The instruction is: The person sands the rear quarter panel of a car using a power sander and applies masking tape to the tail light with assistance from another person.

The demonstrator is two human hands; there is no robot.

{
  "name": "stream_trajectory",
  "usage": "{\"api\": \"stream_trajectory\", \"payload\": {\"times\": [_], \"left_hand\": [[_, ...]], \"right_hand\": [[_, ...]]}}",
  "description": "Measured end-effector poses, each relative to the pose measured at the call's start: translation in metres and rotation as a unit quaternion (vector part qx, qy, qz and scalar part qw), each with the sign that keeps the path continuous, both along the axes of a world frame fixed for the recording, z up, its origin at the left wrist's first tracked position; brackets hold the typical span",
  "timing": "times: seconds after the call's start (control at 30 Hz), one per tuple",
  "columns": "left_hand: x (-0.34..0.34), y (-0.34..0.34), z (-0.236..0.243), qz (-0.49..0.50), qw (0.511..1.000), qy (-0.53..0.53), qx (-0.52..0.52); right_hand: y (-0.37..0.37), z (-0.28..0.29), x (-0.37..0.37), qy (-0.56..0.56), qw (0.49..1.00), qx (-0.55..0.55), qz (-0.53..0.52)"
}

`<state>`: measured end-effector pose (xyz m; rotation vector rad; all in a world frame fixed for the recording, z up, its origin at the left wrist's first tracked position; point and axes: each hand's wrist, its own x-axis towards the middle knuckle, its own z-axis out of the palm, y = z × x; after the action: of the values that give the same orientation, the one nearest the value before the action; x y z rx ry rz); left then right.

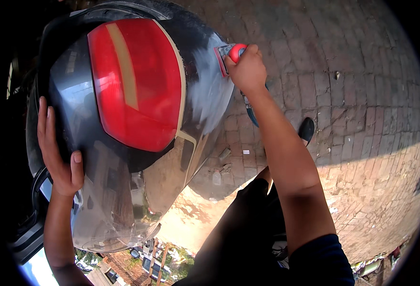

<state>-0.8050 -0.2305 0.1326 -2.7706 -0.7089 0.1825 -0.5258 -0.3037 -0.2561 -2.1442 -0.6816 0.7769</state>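
Observation:
A dark car body panel [164, 178] carries a large red tail light [152, 81], edged by a strip of tan masking tape [181, 90]. To the right of the light is a dull, whitish scuffed patch [206, 81] on the paint. My right hand [249, 71] is closed around the red top of a small sander [225, 52], whose flat pad lies against the panel at the outer edge of this patch. On the left, my left hand [59, 159] rests on the car's dark bodywork with fingers stretched out and thumb apart, holding nothing.
A bluish hose [251, 114] hangs below the sander, partly hidden by my right forearm. Brick paving [353, 95] spreads to the right, with small scraps of litter. My foot in a black shoe [306, 129] stands on it. An open car edge with a black seal [40, 190] lies at left.

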Motion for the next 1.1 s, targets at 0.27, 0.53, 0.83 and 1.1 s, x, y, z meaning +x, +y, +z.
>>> {"api": "stream_trajectory", "payload": {"times": [0.27,0.53,0.83,1.1], "left_hand": [[-0.001,0.0,0.003,-0.007,1.0,0.004,-0.011],[-0.001,0.001,0.004,-0.013,1.0,0.004,-0.014],[-0.002,-0.001,0.009,-0.008,1.0,0.014,-0.013],[0.001,0.001,0.003,-0.007,1.0,0.011,-0.018]], "right_hand": [[0.0,0.002,-0.002,0.008,1.0,0.017,0.012],[0.003,-0.002,-0.001,0.012,1.0,0.018,0.021],[-0.043,-0.003,-0.032,0.026,0.998,0.057,0.006],[-0.003,0.0,0.001,0.009,0.999,0.033,0.023]]}}
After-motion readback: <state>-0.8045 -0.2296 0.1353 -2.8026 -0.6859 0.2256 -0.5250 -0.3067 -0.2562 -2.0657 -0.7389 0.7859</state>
